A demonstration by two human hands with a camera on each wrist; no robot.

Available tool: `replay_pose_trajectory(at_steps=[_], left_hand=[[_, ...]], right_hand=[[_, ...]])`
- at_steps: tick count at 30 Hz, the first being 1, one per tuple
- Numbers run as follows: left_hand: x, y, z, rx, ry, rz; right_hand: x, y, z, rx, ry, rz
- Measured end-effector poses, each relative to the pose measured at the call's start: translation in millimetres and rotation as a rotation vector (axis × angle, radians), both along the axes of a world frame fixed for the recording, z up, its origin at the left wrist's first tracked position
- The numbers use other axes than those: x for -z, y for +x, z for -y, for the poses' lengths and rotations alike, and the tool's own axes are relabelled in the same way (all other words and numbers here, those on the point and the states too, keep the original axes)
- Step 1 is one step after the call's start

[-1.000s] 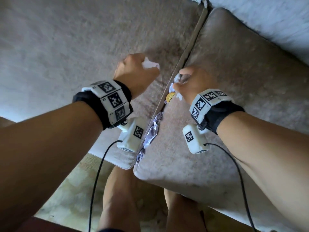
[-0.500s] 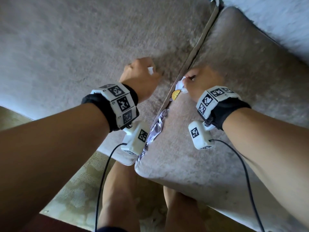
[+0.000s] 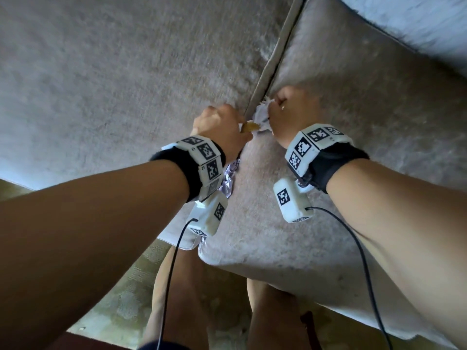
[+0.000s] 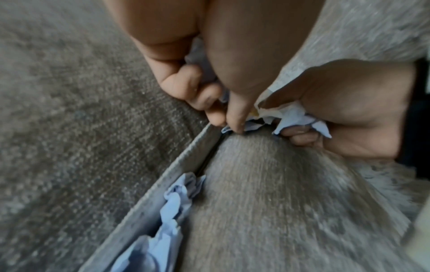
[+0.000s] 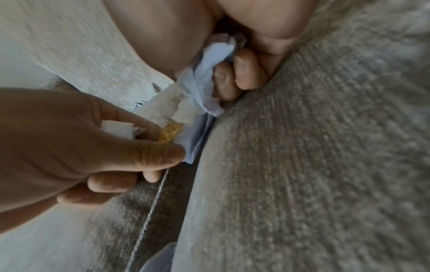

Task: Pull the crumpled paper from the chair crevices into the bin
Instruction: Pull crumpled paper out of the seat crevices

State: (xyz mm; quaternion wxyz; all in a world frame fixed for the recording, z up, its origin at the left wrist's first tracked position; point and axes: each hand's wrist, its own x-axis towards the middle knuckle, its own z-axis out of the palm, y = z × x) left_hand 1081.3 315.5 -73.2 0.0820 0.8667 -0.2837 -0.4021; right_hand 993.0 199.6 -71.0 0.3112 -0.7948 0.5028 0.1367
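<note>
Both hands at the cushion gap, each gripping crumpled paper.

Our right hand (image 3: 290, 114) has fingers (image 5: 242, 73) curled round a wad of crumpled paper (image 5: 200, 86) pinned against the thumb, knuckles resting on the seat cushion (image 3: 353, 122) just past the crevice (image 3: 267, 79). Our left hand (image 3: 219, 127), just beside the right and nearly touching it, pinches the near end of the same pale paper with thumb and forefinger; a small white scrap (image 5: 117, 128) sits in its palm, and a yellow waffle-patterned bit (image 5: 168, 135) shows right at its thumb tip, what it is we can't tell. More crumpled paper (image 4: 179, 200) stays wedged in the crevice below the left wrist, toward us. Bin not in any view.
</note>
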Motion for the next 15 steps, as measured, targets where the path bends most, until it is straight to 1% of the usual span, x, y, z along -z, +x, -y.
replay_pose_trajectory(at_steps=[2, 6, 11, 15], left_hand=[[2, -2, 1, -0.003, -0.001, 0.013], [-5, -2, 3, 0.014, -0.010, -0.039], [-15, 1, 6, 0.054, -0.032, -0.023], [-17, 5, 8, 0.020, -0.067, -0.018]], right_hand=[[0, -3, 1, 0.004, 0.010, 0.007], [-1, -8, 3, 0.001, 0.046, 0.032], [-6, -16, 5, 0.037, 0.050, 0.087], [-10, -23, 9, 0.063, 0.072, 0.114]])
